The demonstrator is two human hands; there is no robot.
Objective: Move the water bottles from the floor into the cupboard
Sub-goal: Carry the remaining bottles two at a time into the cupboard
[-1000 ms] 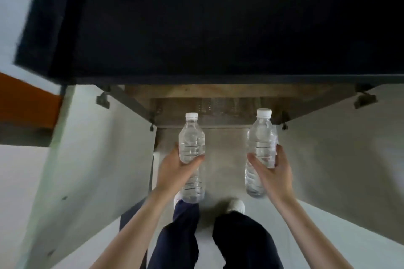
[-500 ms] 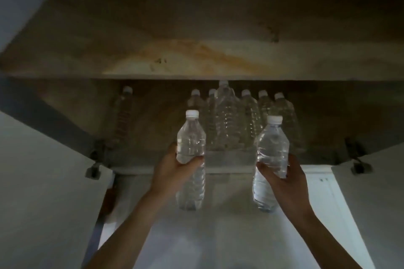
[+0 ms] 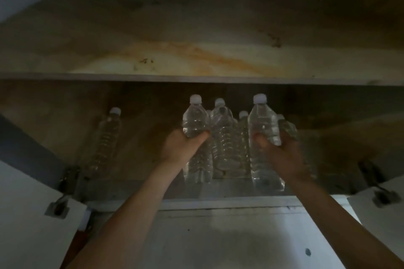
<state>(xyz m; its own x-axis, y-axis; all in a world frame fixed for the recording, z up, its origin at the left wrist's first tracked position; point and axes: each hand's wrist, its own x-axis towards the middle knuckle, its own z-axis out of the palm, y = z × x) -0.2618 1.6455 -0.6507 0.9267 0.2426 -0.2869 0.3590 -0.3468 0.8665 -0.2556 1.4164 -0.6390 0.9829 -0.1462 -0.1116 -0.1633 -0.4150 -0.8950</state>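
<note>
Two clear plastic water bottles with white caps stand upright, caps up, at the dim wooden cupboard's (image 3: 218, 183) front edge: my left hand (image 3: 182, 148) wraps one (image 3: 196, 124), my right hand (image 3: 282, 150) the other (image 3: 263, 122). More capped bottles (image 3: 225, 137) crowd behind; one (image 3: 107, 137) stands apart, left.
</note>
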